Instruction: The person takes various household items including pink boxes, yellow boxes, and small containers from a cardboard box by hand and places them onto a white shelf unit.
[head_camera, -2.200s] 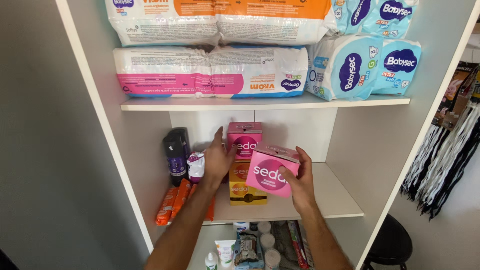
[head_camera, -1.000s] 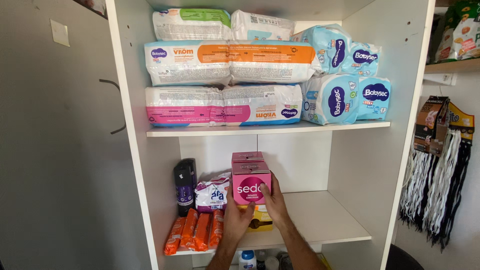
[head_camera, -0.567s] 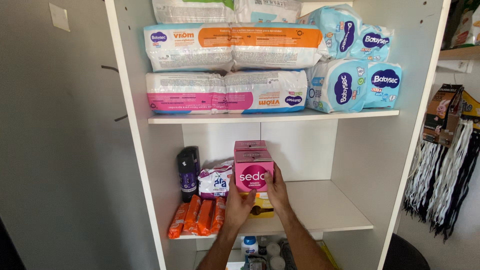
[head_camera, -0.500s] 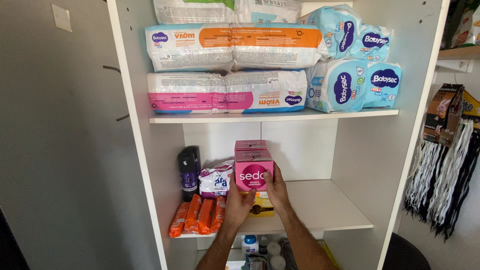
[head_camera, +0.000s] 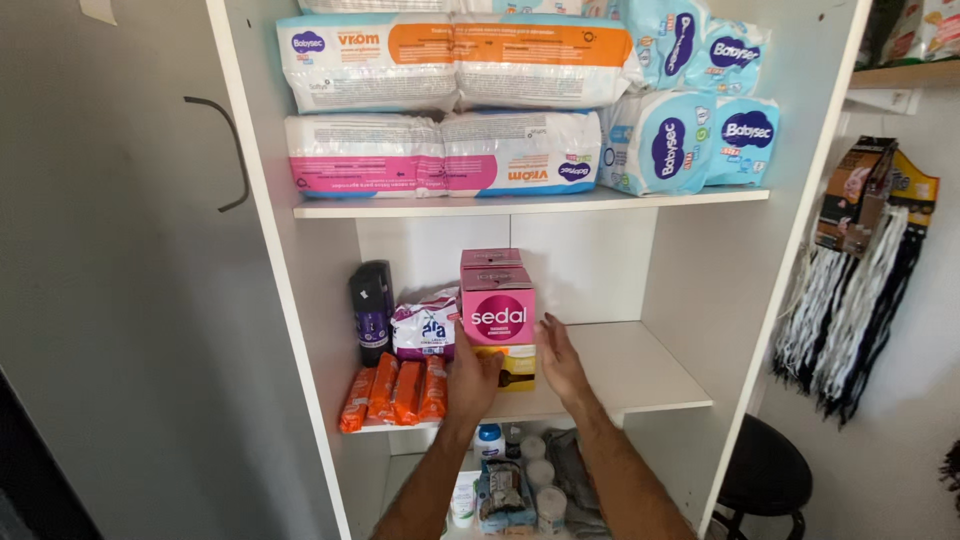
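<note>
Mid-frame, on the middle shelf (head_camera: 640, 375), the pink box (head_camera: 497, 305) now sits stacked on a yellow box (head_camera: 516, 365). Your left hand (head_camera: 472, 375) & right hand (head_camera: 560, 360) have let go, both spread wide, empty: placement looks done.

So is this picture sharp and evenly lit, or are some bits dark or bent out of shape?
Head view: mostly sharp and evenly lit by soft light, the pink box and both hands crisp, left hand, right hand; the bottom left corner falls into deep shadow; the white shelf unit's sides lean outward toward the top from the wide lens; no strong glare on the plastic packs.
</note>
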